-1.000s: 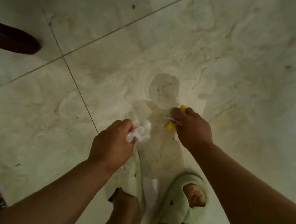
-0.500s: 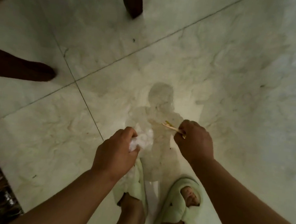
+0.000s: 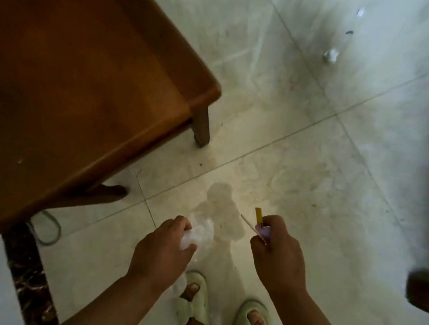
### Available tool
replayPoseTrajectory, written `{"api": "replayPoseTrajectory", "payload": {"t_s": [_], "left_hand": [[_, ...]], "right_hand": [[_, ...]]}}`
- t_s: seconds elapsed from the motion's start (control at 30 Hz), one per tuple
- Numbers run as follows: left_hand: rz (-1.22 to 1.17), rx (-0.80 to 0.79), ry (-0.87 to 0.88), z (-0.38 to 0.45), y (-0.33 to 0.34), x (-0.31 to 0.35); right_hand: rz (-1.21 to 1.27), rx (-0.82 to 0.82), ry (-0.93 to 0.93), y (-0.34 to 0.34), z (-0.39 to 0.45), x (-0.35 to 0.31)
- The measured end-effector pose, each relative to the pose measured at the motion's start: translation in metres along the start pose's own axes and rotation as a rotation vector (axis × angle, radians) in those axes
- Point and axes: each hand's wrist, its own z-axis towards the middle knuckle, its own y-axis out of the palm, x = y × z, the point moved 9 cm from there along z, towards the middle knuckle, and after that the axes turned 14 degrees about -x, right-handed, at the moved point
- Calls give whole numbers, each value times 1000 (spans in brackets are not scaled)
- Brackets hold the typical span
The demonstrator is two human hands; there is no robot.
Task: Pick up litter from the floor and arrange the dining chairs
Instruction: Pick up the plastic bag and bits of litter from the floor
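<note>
My left hand [image 3: 163, 249] grips a crumpled clear plastic wrapper [image 3: 200, 233] above the pale tiled floor. My right hand [image 3: 276, 254] pinches a small bundle of litter: a yellow strip [image 3: 258, 215], a thin pale stick [image 3: 248, 222] and a bit of lilac wrapper [image 3: 264, 232]. A wooden dining chair seat [image 3: 79, 84] fills the upper left, with one leg [image 3: 201, 127] standing on the floor ahead of my hands. A crumpled white paper ball [image 3: 330, 55] lies on the floor at the far upper right, with two smaller scraps [image 3: 361, 12] beyond it.
A dark marble strip [image 3: 27, 275] and a grey cable [image 3: 49, 230] run along the floor under the chair's left side. Another dark wooden piece [image 3: 425, 290] juts in at the right edge. My feet in pale green slippers [image 3: 251, 323] stand just below my hands.
The view has risen and tilted forward, bringing the chair seat and far-off litter into sight. Both hands have lifted slightly and keep hold of their litter.
</note>
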Motion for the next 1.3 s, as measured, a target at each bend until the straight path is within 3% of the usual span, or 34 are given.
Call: {"api": "replayPoseTrajectory", "payload": {"t_s": [0.27,0.57,0.83,1.07,1.3], "left_hand": [[-19,-49,20,-50,-104,69],[-56,-1,137,-20,-210,218],[24,28,259,69,-290,365],[36,83,457,152,-360,467],[139,-39,469,287,-404,550]], "right_hand": [[66,94,50,-105,-39,-73],[253,110,84,-255,-15,-107],[429,81,26,-381,71,-137],[442,170,139,-478,150,-131],[476,243,239,-562,260,-123]]}}
